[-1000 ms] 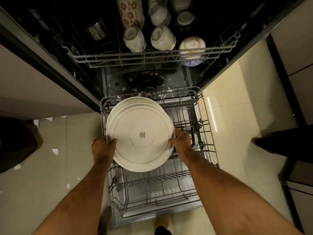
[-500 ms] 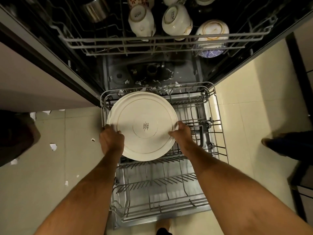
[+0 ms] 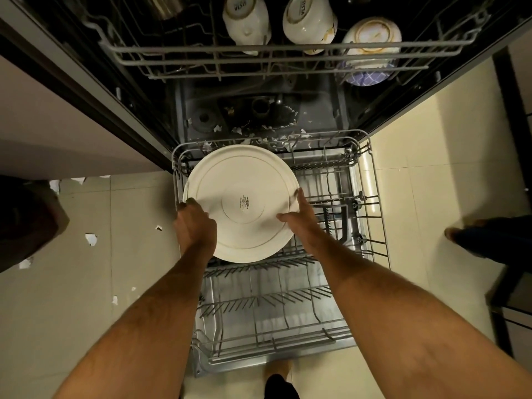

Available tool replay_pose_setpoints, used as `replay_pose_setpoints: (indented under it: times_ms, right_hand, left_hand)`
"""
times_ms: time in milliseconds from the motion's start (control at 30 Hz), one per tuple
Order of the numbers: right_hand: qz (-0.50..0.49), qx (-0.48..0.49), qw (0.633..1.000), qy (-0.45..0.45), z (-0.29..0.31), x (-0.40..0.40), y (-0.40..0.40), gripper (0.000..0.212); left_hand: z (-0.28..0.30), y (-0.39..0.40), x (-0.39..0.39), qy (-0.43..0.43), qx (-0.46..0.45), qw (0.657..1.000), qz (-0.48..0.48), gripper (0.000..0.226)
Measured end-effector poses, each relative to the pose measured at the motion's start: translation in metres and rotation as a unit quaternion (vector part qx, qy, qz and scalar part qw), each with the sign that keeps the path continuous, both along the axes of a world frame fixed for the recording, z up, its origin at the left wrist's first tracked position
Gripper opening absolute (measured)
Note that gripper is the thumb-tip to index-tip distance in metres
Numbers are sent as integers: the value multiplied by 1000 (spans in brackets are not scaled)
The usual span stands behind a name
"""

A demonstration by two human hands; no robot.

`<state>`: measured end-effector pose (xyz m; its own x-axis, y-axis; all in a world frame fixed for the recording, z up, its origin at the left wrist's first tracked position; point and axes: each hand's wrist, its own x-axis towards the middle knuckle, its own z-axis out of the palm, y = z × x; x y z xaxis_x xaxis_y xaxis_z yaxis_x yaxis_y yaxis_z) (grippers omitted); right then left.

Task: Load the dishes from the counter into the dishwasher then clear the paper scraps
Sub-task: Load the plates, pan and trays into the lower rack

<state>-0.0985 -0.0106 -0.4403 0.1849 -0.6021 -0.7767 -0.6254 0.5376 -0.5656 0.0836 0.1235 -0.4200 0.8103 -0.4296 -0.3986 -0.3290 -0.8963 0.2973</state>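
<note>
A large white plate (image 3: 241, 180), underside facing me, stands tilted in the rear left of the pulled-out lower dishwasher rack (image 3: 374, 226). Behind it a second white plate shows only as a thin rim at the left edge. My left hand (image 3: 194, 226) grips the plate's left rim with curled fingers. My right hand (image 3: 299, 217) holds the right rim, thumb on the underside. White paper scraps (image 3: 90, 239) lie scattered on the tiled floor at the left, and more paper scraps (image 3: 270, 136) lie on the dishwasher floor behind the rack.
The upper rack (image 3: 259, 50) is pulled out above, holding upturned cups (image 3: 247, 18) and a bowl (image 3: 371, 36). A cabinet front (image 3: 57, 125) runs along the left. Another person's foot (image 3: 460, 233) stands at the right. My own foot (image 3: 277, 372) shows below the rack's front.
The plate has moved back toward the rear of the lower rack with both hands on it. The camera has shifted forward, so the upper rack now sits higher in view.
</note>
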Motion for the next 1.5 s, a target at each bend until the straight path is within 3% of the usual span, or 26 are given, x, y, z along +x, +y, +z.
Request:
replay_pose_setpoints:
  times_ms: [133,267,500,700,800,900,1033,1267,1500]
  right_hand:
    - [22,-22,999,23,0,2,1,99]
    - [24,-44,998,32,6,0,6,84]
    - [35,-57,997,46,26,0,26,81]
    - [87,-107,989,56,60,0,49,73]
    - [155,-150,974,72,81,9,67,82]
    - [275,-220,930,105,109,19,87,80]
    - [412,-347,830,144,164,41,116,75]
    - [497,-492,698,155,287,126,169,73]
    - [492,-546,669,111,399,238,221,75]
  left_hand:
    - [-4,6,-1,16,-9,1000,-1,42]
    - [-9,15,-5,21,-32,999,-11,46]
    - [1,28,-10,34,-39,998,-32,48]
    - [25,52,-10,-13,-53,995,-85,51]
    - [48,66,-4,-46,-31,992,-112,50]
    - [78,87,5,-85,-20,986,-141,50]
    - [128,127,26,-145,-28,970,-192,58]
    - [245,186,86,-206,-36,956,-207,67]
    - [365,248,186,-288,-53,937,-193,73]
